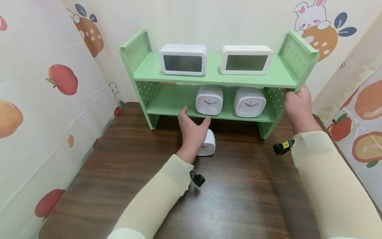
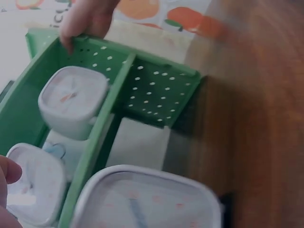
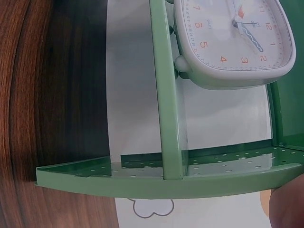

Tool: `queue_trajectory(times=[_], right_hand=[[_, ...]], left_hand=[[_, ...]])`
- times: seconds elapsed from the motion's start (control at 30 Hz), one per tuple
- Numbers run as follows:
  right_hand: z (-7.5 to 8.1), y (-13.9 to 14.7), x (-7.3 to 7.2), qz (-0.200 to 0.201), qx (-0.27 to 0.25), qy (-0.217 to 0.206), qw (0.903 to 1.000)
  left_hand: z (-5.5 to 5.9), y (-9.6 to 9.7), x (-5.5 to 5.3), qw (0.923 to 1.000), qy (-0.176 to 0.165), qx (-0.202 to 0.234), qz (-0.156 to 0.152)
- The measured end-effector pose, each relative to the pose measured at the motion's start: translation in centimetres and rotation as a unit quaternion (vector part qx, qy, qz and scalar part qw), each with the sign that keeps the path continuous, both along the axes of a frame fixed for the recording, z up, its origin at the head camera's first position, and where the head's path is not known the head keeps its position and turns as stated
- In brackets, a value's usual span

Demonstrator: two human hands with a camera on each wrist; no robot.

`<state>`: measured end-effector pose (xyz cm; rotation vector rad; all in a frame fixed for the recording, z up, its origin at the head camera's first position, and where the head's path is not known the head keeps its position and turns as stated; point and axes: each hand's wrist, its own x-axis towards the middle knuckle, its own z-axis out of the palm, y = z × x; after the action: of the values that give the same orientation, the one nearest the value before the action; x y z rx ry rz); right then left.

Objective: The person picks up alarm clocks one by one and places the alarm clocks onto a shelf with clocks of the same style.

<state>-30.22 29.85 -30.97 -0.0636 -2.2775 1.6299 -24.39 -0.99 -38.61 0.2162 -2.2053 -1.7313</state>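
Note:
My left hand [image 1: 192,131] reaches in front of a green two-tier shelf [image 1: 176,99], thumb and fingers spread apart with nothing between them. Just below and right of it, a white alarm clock [image 1: 209,146] stands on the table, partly hidden by the hand. That clock [image 2: 147,204] looms large in the left wrist view. On the lower tier sit two more white round-dial clocks, the left one [image 1: 209,100] close to my left fingertips, the right one [image 1: 250,102] farther along. My right hand [image 1: 299,106] grips the shelf's right side panel [image 1: 302,59].
Two white digital clocks, one on the left [image 1: 183,59] and one on the right [image 1: 246,60], stand on the upper tier. The shelf rests at the back of a dark wooden table [image 1: 238,192]. Fruit-patterned cloth [image 1: 38,126] hangs around the back and sides.

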Motion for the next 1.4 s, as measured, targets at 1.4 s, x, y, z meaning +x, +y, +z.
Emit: queue_trajectory(times=[1.4], right_hand=[[-0.3,0.0,-0.3,-0.014,-0.009,-0.001,0.9999]], left_hand=[[-8.3,1.3,4.1,0.9981,-0.049,0.028,0.025]])
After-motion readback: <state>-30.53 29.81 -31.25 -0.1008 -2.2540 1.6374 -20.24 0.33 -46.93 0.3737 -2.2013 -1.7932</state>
